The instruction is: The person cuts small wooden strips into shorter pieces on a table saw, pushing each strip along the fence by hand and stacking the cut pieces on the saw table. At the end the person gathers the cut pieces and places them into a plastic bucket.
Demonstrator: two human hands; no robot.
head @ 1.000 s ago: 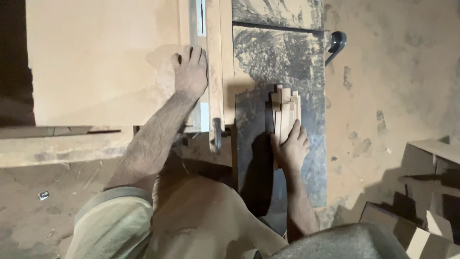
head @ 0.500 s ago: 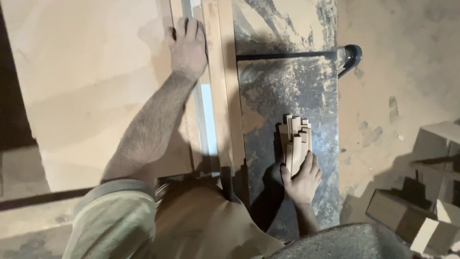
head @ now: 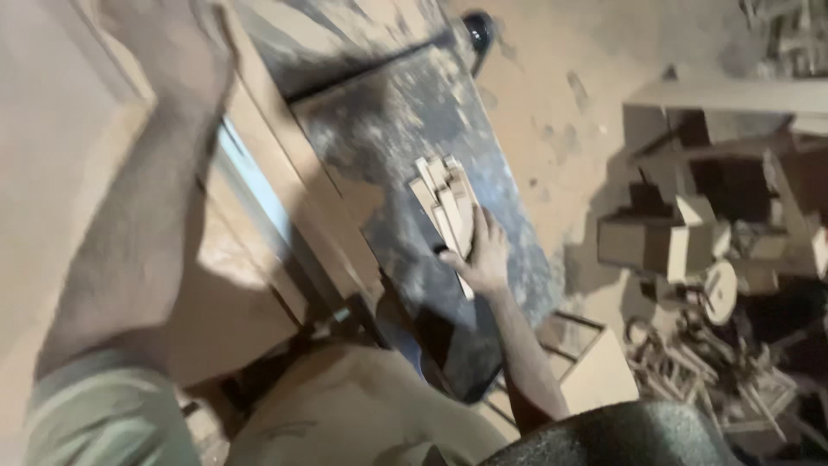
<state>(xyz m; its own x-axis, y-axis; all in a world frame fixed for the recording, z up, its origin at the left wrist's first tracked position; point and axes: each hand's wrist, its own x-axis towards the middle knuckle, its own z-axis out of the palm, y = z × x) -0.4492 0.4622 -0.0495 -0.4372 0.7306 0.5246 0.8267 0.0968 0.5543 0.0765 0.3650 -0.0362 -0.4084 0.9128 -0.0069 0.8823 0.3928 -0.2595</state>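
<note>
Dusty saw table point(head: 405, 129): right hand point(head: 483, 259) grips wood strips point(head: 448, 203) mid-table; left hand point(head: 164, 43) blurred, seemingly flat.

A dark, dust-strewn metal table point(head: 405, 129) carries a bundle of short wood strips point(head: 447, 207), which lies flat just ahead of the right hand point(head: 481, 259), whose fingers rest on it. Left of that hand a long wooden fence point(head: 293, 198) runs along the table's edge, with a pale board point(head: 52, 173) beyond it under the left hand point(head: 168, 47).
</note>
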